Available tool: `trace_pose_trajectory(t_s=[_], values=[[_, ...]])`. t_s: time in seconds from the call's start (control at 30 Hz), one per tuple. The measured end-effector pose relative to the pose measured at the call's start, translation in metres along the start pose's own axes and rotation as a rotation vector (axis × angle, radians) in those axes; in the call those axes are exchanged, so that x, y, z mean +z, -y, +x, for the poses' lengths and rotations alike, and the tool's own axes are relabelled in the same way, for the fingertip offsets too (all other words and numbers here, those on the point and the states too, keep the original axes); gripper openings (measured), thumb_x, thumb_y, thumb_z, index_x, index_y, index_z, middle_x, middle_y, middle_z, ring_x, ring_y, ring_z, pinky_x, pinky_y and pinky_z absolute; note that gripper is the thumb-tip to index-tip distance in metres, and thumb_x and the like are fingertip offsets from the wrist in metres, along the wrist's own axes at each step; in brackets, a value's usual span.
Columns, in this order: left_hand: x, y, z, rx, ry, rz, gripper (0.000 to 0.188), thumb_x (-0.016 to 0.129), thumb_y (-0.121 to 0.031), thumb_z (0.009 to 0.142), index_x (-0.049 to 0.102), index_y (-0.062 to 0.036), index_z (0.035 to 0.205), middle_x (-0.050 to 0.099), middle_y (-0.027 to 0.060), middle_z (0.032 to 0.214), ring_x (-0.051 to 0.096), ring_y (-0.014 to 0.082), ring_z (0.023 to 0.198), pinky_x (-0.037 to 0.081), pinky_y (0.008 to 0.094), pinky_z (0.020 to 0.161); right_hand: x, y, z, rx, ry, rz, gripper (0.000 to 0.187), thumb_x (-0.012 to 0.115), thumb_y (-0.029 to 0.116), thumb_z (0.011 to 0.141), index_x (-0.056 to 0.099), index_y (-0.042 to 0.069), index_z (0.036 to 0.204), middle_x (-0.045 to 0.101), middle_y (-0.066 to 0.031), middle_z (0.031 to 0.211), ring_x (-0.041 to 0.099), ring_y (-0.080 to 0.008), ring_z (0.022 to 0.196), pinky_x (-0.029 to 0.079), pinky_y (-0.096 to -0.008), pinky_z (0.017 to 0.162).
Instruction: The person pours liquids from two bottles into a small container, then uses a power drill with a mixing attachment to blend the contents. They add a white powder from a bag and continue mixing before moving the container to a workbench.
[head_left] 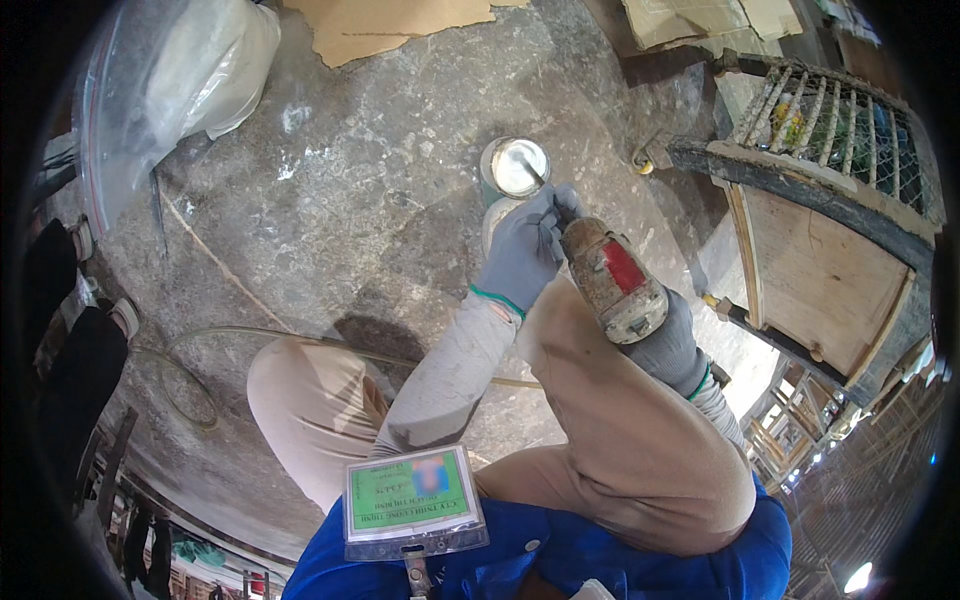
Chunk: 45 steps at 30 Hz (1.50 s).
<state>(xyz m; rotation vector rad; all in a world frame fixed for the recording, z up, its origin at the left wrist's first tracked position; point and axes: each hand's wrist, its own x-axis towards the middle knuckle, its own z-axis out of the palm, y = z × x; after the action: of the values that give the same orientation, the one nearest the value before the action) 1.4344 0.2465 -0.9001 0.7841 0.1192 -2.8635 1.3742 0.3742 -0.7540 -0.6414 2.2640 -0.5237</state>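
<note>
Badge hangs below gloved hands steadying a drill over a tin.

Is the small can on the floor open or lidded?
Open: the can stands upright, no lid, pale contents showing, with the drill bit dipping in.

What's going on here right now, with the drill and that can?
A person crouches on a concrete floor, both hands in grey gloves. The right hand grips a worn power drill with a red patch. The left hand steadies its chuck end. The drill's thin shaft dips into an open metal can of pale liquid. A wooden slatted cage stands to the right.
</note>
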Motion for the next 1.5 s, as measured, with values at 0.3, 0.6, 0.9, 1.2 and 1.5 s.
trace_pose_trajectory(t_s=[0.3,0.6,0.9,1.2,1.5], values=[[0.002,-0.008,-0.001,-0.039,-0.081,0.008,0.021,0.042,-0.012,0.094,0.051,-0.001,0.109,0.059,0.0052,0.097,0.058,0.0143,0.09,0.049,0.0264,0.084,0.001,-0.005,-0.001,-0.002,0.035,-0.003,0.041,0.074,0.023,0.067,0.059,0.006,0.101,0.065,-0.0154,0.082,0.064,-0.0334,0.076,0.05,-0.0372,0.066],[0.004,-0.007,-0.009,-0.045,-0.118,-0.03,0.019,0.047,-0.013,0.093,0.052,-0.0027,0.108,0.059,0.0047,0.093,0.058,0.0144,0.085,0.05,0.0275,0.079,0.002,-0.002,-0.004,0.004,0.024,0.047,0.04,0.074,0.023,0.067,0.059,0.006,0.1,0.065,-0.0155,0.082,0.064,-0.0339,0.076,0.05,-0.0376,0.066],[0.006,0.0,-0.015,-0.021,-0.073,-0.029,0.018,0.047,-0.017,0.094,0.055,-0.0015,0.096,0.058,0.0046,0.087,0.056,0.0154,0.083,0.045,0.0256,0.076,-0.001,0.0,-0.008,-0.004,0.026,0.04,0.043,0.075,0.022,0.065,0.059,0.005,0.1,0.065,-0.0157,0.081,0.064,-0.034,0.075,0.05,-0.0372,0.065],[0.008,0.003,-0.016,-0.094,-0.127,-0.017,0.02,0.049,-0.017,0.093,0.056,0.0002,0.102,0.061,0.0075,0.091,0.06,0.0176,0.086,0.05,0.0297,0.081,-0.001,-0.008,-0.015,-0.029,0.007,0.019,0.043,0.075,0.02,0.065,0.059,0.004,0.101,0.065,-0.0151,0.081,0.063,-0.0339,0.074,0.05,-0.0373,0.065],[0.017,0.009,-0.025,-0.098,-0.006,-0.058,0.022,0.05,-0.017,0.092,0.055,0.0019,0.102,0.061,0.0098,0.094,0.059,0.0183,0.091,0.049,0.0277,0.083,0.003,-0.019,-0.023,-0.015,-0.082,0.174,0.042,0.075,0.017,0.065,0.06,0.003,0.103,0.066,-0.0153,0.083,0.066,-0.027,0.074,0.05,-0.0331,0.065]])
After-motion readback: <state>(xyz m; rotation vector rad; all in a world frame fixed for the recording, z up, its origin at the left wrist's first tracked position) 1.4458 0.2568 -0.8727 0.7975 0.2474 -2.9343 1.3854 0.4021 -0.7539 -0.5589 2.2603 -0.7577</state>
